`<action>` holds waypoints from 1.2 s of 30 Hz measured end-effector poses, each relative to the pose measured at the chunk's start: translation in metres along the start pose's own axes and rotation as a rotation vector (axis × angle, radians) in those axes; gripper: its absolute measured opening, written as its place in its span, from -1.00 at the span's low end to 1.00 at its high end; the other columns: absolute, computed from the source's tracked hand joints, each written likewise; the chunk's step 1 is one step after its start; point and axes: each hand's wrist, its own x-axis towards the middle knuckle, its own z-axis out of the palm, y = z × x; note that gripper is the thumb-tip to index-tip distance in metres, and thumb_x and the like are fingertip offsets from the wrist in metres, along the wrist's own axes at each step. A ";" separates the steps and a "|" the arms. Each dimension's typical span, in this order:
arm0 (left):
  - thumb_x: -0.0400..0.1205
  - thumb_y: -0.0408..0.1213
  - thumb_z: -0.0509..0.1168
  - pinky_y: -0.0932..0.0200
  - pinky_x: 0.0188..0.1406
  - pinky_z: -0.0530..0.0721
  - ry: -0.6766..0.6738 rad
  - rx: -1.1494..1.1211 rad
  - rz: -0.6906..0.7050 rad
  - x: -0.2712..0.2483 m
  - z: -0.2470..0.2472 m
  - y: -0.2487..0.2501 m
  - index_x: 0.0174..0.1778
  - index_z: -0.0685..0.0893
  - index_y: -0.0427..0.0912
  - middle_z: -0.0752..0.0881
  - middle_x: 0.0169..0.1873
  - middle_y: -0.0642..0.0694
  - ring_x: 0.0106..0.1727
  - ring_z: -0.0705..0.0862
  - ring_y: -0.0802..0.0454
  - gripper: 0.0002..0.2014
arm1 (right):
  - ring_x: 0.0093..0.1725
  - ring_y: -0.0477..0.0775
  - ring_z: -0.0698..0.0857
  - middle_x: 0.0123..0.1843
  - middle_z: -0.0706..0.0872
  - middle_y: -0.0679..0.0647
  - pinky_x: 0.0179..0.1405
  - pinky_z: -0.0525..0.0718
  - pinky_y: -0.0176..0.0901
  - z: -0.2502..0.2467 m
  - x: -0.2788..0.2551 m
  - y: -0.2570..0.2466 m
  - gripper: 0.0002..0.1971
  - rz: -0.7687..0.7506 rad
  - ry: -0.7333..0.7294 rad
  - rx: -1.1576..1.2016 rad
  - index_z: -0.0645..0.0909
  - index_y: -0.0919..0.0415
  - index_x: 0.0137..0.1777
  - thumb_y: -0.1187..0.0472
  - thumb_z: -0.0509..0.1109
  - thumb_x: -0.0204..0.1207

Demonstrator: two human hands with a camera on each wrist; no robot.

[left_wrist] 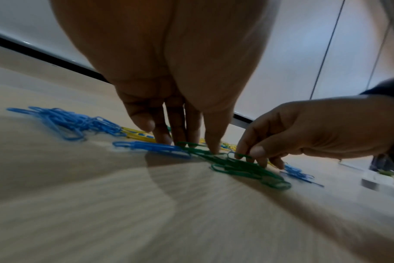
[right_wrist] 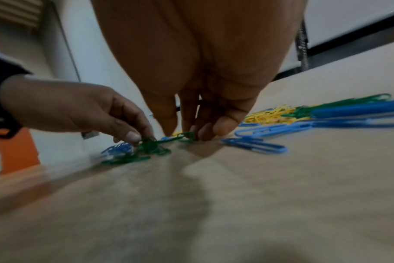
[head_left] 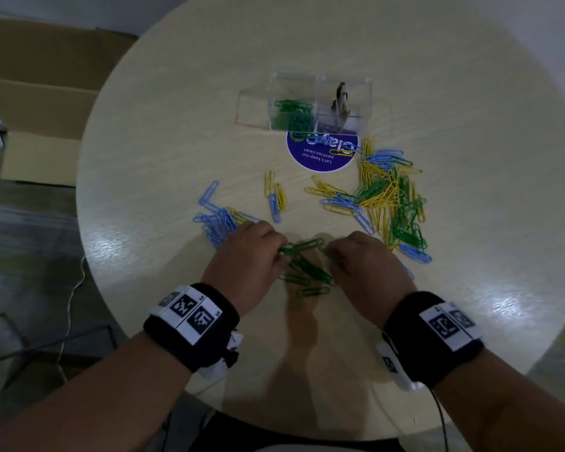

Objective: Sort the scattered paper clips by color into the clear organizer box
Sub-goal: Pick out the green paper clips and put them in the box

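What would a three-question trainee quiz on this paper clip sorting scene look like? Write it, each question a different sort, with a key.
1. True or false: the clear organizer box already holds green clips.
2. Multiple choice: the clips between the left hand and the right hand are A) blue B) green C) yellow.
3. Fill in: the one-colour pile lying beside the left hand is ____.

Key: 1 true; 2 B; 3 blue.
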 end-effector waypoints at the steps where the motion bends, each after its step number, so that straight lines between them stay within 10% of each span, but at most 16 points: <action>1: 0.46 -0.14 0.48 -0.06 0.03 0.61 -0.030 0.020 0.016 -0.002 0.001 0.000 0.03 0.72 -0.13 0.67 -0.11 -0.09 -0.04 0.62 -0.17 -0.73 | -0.04 0.27 0.61 -0.05 0.64 0.17 -0.05 0.57 -0.01 0.001 -0.001 -0.001 -0.71 -0.006 -0.028 -0.045 0.67 0.16 0.10 0.08 0.47 0.42; 11: 0.45 -0.20 0.45 -0.06 -0.21 0.63 -0.130 0.165 0.088 -0.003 0.000 0.001 -0.19 0.66 -0.10 0.62 -0.24 -0.08 -0.16 0.61 -0.17 -0.88 | -0.09 0.30 0.55 -0.08 0.58 0.20 -0.10 0.57 0.10 0.005 -0.006 -0.009 -0.87 0.023 -0.113 -0.136 0.59 0.21 -0.07 0.25 0.38 0.39; 17: 0.33 -0.23 0.49 0.04 -0.54 0.59 -0.205 0.260 0.047 0.004 -0.012 0.001 -0.38 0.59 -0.14 0.61 -0.42 -0.12 -0.42 0.64 -0.19 -0.82 | -0.39 0.19 0.60 -0.34 0.58 0.09 -0.48 0.57 -0.06 0.001 -0.005 -0.010 -0.83 -0.043 -0.119 -0.247 0.59 0.13 -0.25 0.28 0.53 0.23; 25: 0.35 -0.04 0.29 0.05 -0.24 0.63 0.030 -0.240 -0.281 0.061 -0.063 -0.014 -0.33 0.71 -0.10 0.74 -0.37 -0.09 -0.26 0.70 -0.10 -0.79 | -0.27 0.19 0.70 -0.30 0.69 0.02 -0.32 0.60 -0.08 -0.045 0.022 0.001 -0.90 0.145 0.047 0.103 0.65 0.07 -0.24 0.09 0.39 0.29; 32: 0.54 -0.22 0.38 -0.03 -0.05 0.70 0.211 -0.251 -0.309 0.162 -0.103 -0.037 -0.15 0.81 -0.24 0.81 -0.29 -0.20 -0.19 0.76 -0.17 -0.83 | -0.36 0.09 0.76 -0.44 0.76 0.04 -0.24 0.74 0.08 -0.109 0.131 -0.012 -0.96 0.218 0.327 0.427 0.69 0.13 -0.27 0.21 0.45 0.28; 36: 0.60 -0.22 0.32 -0.07 0.04 0.69 0.195 -0.116 -0.300 0.199 -0.096 -0.047 -0.03 0.81 -0.30 0.81 -0.14 -0.30 -0.05 0.75 -0.27 -0.76 | -0.26 0.09 0.77 -0.38 0.77 0.04 -0.25 0.64 -0.17 -0.109 0.186 -0.021 -0.89 0.249 0.279 0.332 0.72 0.15 -0.27 0.15 0.40 0.37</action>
